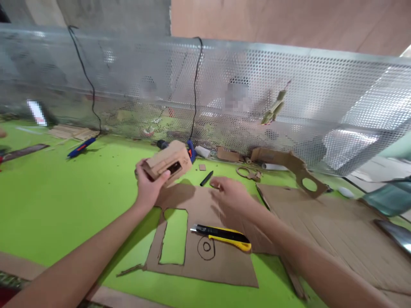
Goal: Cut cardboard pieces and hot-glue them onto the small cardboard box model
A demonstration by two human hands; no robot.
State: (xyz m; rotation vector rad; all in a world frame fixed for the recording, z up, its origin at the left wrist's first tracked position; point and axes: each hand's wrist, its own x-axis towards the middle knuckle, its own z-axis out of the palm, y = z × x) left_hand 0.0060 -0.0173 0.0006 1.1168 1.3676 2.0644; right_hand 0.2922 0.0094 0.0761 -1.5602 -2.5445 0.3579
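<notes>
head view: beyond and left of the cutter (224, 235), the left hand (148, 188) grips a brown box (168, 155); the right hand (233, 192) has curled fingers, contents i cannot tell. the exposed blade (194, 229) could nick a lowered hand.

Inspected: bare left hand (149, 184), slim, with rounded thumb tip; nail detail too small to tell. Directly behind that hand, bare wrist, then bare, smooth left forearm (105, 239), slender near the wrist and broader farther back. Likewise bare: right hand (233, 194), fingers partly blurred. Behind it, narrow uncovered wrist, leading into bare right forearm (308, 252), smooth, rounded in outline and similarly wider farther from the hand.
</notes>
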